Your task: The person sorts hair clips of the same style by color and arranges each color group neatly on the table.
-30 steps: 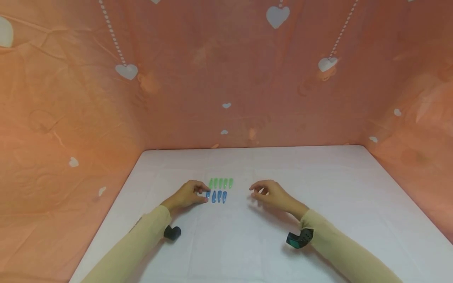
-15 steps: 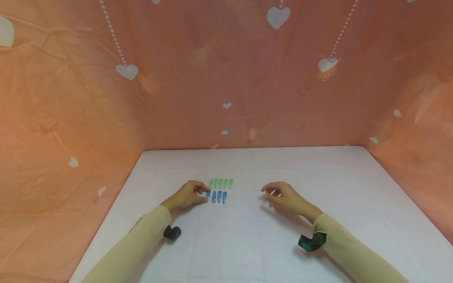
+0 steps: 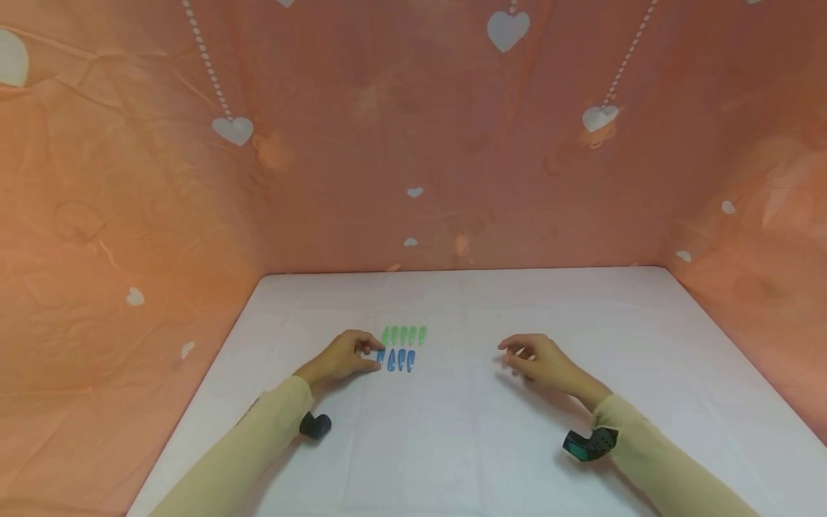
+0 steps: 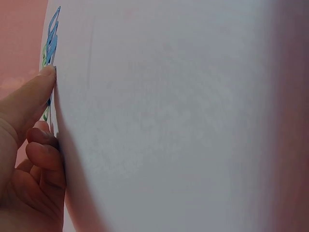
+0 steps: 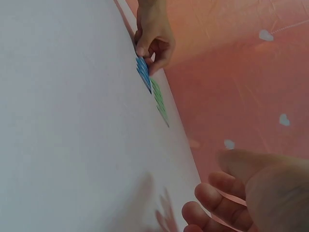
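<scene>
Two rows of teardrop-shaped hair clips, looking like snap clips, lie on the white table: several green hair clips [image 3: 403, 335] farther back and several blue hair clips [image 3: 401, 360] nearer. My left hand [image 3: 345, 355] pinches the leftmost blue hair clip [image 3: 380, 356] by its two ends, thumb at the near end and index finger at the far end. The left wrist view shows the clips edge-on beyond the thumb [image 4: 31, 99]. Off to the right, my right hand [image 3: 545, 364] hovers over the table with loosely bent fingers [image 5: 219, 200] and nothing in them.
The white-covered table [image 3: 413, 445] runs back to an orange-pink cloth wall [image 3: 413, 143] printed with white hearts. The same cloth closes in the left and right sides. Dark wrist devices [image 3: 590, 444] sit under both sleeves.
My right hand has drawn away to the right, apart from the rows. The left hand and the clips have stayed in place.
</scene>
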### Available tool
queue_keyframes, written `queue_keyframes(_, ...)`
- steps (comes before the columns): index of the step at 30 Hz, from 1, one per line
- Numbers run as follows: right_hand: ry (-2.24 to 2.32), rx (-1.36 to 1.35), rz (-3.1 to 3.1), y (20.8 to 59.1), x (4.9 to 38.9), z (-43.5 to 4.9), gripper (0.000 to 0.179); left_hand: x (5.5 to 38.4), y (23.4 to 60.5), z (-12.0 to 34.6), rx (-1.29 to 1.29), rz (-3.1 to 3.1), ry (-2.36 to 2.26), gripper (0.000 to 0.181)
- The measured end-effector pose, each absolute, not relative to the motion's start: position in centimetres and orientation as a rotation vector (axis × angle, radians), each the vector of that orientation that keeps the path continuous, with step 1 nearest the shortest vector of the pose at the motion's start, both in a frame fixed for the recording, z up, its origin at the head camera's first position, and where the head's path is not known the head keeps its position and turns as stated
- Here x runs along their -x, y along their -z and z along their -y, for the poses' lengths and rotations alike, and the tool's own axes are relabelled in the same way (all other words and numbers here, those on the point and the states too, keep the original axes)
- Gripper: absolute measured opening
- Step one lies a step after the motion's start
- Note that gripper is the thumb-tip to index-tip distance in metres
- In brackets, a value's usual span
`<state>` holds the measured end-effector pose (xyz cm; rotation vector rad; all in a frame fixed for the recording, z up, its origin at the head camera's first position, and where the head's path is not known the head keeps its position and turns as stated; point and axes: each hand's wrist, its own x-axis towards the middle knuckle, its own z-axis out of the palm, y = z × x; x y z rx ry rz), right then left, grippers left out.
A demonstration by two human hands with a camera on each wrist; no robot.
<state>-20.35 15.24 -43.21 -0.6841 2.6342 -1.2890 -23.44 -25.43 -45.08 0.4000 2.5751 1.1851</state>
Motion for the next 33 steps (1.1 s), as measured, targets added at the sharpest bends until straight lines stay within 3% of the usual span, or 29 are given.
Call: queue_keyframes(33,1.154,0.627,-2.662,43.4,18.9,-19.8,0.029,23.6,44.9,25.4,-0.383,-2.580,-1.156,0.031)
